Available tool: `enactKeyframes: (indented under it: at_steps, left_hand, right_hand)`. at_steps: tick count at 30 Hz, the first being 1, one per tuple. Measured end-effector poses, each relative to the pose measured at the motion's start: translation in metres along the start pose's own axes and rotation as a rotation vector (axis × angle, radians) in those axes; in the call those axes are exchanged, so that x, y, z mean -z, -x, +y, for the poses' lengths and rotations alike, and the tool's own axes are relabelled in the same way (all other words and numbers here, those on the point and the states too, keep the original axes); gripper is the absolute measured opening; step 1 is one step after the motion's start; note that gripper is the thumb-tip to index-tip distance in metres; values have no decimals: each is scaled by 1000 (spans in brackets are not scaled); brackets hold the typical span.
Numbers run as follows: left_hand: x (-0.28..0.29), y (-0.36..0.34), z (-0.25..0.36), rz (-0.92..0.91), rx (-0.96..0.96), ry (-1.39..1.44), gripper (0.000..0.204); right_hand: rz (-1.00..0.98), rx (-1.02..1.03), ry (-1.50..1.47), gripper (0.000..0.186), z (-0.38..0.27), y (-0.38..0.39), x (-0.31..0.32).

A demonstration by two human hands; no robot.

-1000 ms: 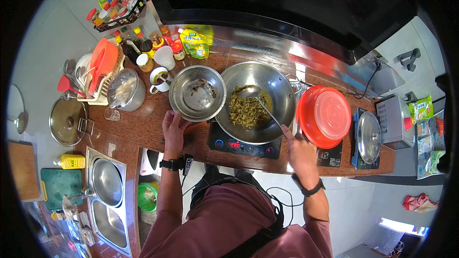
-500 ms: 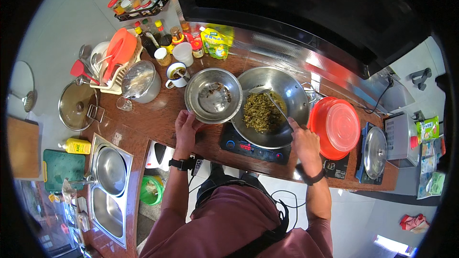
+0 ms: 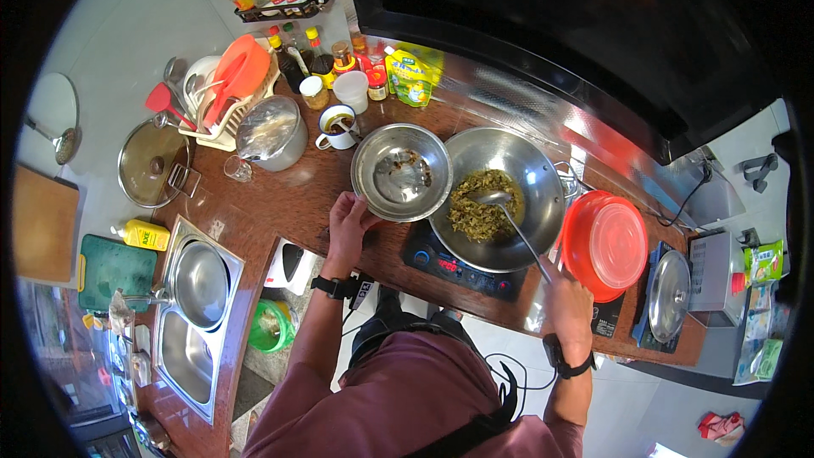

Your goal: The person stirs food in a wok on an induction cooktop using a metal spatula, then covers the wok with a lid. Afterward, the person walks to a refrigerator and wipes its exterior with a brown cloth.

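My left hand (image 3: pixel 348 222) pinches the near rim of a steel bowl (image 3: pixel 370 171), which is tilted slightly beside the wok; a few dark bits cling to its bottom. In my right hand (image 3: pixel 568 307) is the handle of a metal ladle (image 3: pixel 526 239). The ladle's head rests on chopped green-brown food (image 3: pixel 475 219) inside a large steel wok (image 3: pixel 539 171). Beneath the wok is a black induction cooker (image 3: pixel 454 265) with a lit red display.
Red basins with a lid (image 3: pixel 612 242) stand right of the wok, near a glass lid (image 3: pixel 669 297). Left are a white mug (image 3: pixel 337 129), a covered pot (image 3: pixel 273 140), sauce bottles and a dish rack (image 3: pixel 229 131). A double sink (image 3: pixel 188 365) lies at lower left.
The ladle head has moved from the food's far edge nearer its middle, and my right hand has drawn back toward me. My left hand still holds the bowl. The whole view has shifted slightly.
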State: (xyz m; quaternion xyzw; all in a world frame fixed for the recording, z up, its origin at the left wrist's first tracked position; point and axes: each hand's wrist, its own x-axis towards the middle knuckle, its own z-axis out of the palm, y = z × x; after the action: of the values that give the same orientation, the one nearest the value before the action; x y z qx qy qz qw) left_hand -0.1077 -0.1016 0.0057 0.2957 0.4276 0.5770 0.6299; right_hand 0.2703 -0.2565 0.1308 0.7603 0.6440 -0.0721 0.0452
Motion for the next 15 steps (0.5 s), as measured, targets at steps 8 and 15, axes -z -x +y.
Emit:
enactKeyframes:
  at_steps: [8,15]
  left_hand:
    - [-8,3,3,-39,22,44,14]
    - [2,13,29,78,-79,37,10]
  right_hand:
    - [-6,47,4,54,2,12,-2]
    - [12,35,-226,52,9,29,1]
